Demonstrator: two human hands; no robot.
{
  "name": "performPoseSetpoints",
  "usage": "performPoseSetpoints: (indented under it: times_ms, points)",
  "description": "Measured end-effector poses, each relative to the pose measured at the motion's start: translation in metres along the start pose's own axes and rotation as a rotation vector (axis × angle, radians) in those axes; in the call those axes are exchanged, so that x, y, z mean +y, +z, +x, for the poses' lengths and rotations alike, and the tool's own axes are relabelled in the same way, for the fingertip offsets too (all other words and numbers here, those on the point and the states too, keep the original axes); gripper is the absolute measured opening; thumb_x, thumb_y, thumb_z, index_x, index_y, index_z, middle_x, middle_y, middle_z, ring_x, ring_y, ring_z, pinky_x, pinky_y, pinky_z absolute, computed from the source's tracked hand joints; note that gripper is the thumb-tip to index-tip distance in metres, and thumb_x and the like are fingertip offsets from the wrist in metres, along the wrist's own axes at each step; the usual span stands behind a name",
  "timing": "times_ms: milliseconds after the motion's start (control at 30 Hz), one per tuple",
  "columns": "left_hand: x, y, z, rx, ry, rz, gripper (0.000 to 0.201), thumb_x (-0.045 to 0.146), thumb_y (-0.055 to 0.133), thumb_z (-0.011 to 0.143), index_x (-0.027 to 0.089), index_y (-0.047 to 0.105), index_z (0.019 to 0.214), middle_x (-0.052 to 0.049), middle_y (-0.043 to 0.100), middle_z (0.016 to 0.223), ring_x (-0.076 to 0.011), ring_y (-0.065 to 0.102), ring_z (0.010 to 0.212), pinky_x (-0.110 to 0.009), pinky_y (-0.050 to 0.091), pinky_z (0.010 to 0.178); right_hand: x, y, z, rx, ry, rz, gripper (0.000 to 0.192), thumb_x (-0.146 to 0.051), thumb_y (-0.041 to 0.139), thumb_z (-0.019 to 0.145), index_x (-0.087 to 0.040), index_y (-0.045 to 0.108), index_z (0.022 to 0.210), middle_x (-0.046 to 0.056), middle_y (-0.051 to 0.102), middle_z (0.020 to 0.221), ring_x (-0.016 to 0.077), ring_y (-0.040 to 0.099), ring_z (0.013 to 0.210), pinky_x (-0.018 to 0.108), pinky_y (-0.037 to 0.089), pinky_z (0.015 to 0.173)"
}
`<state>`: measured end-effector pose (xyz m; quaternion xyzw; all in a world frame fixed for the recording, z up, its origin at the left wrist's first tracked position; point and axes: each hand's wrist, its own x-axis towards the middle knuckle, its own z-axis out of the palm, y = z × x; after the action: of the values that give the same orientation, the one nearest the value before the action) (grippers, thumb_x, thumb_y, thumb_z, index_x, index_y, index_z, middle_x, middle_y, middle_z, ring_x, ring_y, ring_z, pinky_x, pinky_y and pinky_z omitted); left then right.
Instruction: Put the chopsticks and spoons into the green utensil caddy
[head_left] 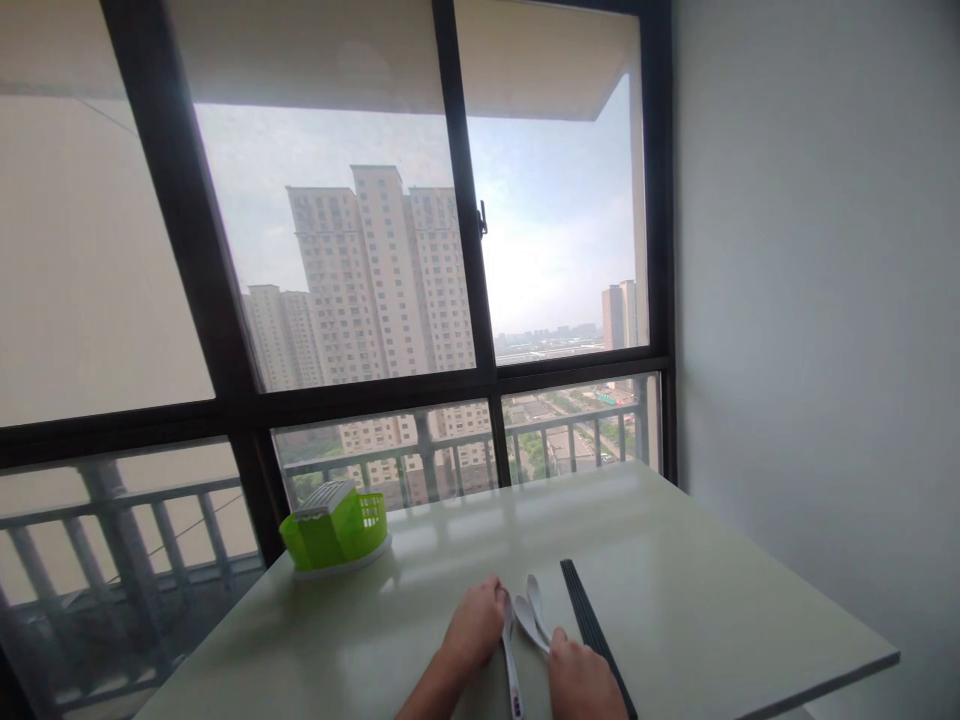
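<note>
Pale table [675, 600] by window [375, 250] — hands [525, 650] touching 2 spoons [529, 615].

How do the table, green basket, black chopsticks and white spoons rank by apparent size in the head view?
1. Table
2. Green basket
3. Black chopsticks, long but thin, partly hidden by the right hand
4. White spoons, alike; left hand touches one

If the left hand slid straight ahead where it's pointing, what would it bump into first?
Probably the white spoons: the left hand points forward and slightly right, and its fingers already seem to touch them. Beyond that lies bare table. The green basket sits off to the left.
</note>
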<state>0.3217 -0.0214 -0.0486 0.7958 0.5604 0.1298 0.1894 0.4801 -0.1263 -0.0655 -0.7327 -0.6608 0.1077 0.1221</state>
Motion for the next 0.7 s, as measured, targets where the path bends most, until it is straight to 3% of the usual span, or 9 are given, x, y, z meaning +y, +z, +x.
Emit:
performPoseSetpoints:
  times_ms: [67,167,267,533,700]
  points:
    - [-0.003,0.001,-0.004,0.060,-0.043,0.000,0.038,0.025,0.033,0.095,0.011,0.061,0.116,-0.023,0.070,0.117,-0.0350,0.064,0.115,-0.045,0.045,0.097,-0.004,-0.003,0.000,0.013,0.020,0.008,0.043,0.002,0.030,0.096,-0.014,0.068,0.108,0.017,0.073,0.095,0.0310,0.074,0.090,0.040,0.059,0.076]
    - [-0.007,0.002,-0.011,0.101,-0.071,-0.020,0.034,0.020,0.040,0.090,0.013,0.062,0.114,-0.018,0.072,0.116,-0.0294,0.066,0.112,-0.037,0.048,0.095,-0.013,-0.006,-0.001,0.011,-0.016,-0.014,0.031,-0.009,0.050,0.096,-0.011,0.064,0.124,0.019,0.073,0.097,0.0330,0.073,0.094,0.040,0.060,0.079]
    - [-0.008,0.005,-0.018,0.112,-0.088,-0.050,0.035,0.022,0.041,0.090,0.013,0.060,0.118,-0.016,0.074,0.115,-0.0256,0.069,0.108,-0.032,0.050,0.089,-0.019,-0.003,-0.002,-0.006,-0.117,-0.032,0.045,-0.023,0.066,0.092,-0.009,0.059,0.134,0.020,0.073,0.099,0.0364,0.072,0.094,0.043,0.060,0.080]
    - [-0.002,0.023,-0.033,0.128,-0.074,-0.206,0.047,0.026,0.055,0.086,0.015,0.054,0.131,-0.013,0.077,0.107,-0.0234,0.072,0.099,-0.027,0.048,0.079,-0.008,0.012,-0.001,-0.064,-0.185,-0.067,0.037,-0.022,0.052,0.100,-0.006,0.060,0.132,0.022,0.071,0.103,0.0364,0.072,0.095,0.044,0.060,0.080]
    - [0.003,0.033,-0.037,0.131,-0.088,-0.247,0.054,0.025,0.061,0.080,0.014,0.054,0.133,-0.013,0.076,0.107,-0.0243,0.072,0.095,-0.028,0.049,0.079,0.004,0.016,-0.004,-0.066,-0.150,-0.097,0.028,-0.026,0.050,0.100,-0.010,0.068,0.116,0.020,0.071,0.104,0.0345,0.072,0.094,0.040,0.060,0.078]
